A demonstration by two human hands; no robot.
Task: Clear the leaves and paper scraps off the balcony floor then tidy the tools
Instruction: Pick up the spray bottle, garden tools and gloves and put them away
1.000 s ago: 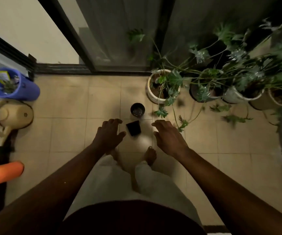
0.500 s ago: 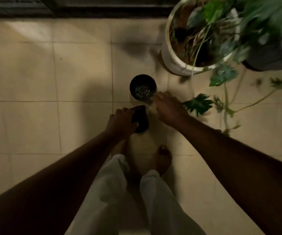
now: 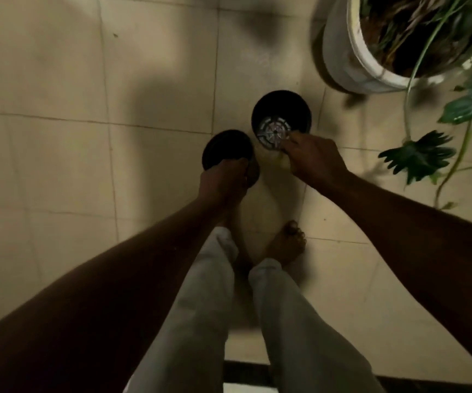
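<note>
Left hand (image 3: 223,181) grips nearer pot (image 3: 224,147), right hand (image 3: 312,158) probably farther pot (image 3: 281,112).

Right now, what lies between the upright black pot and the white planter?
Head view: only bare, shadowed floor tile between the upright black pot and the white planter.

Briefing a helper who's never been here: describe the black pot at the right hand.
Find the big white planter, top right. Beside it on the tiles stands a black pot. Unlike the second pot the left hand holds, its pale slotted base shows.
</note>
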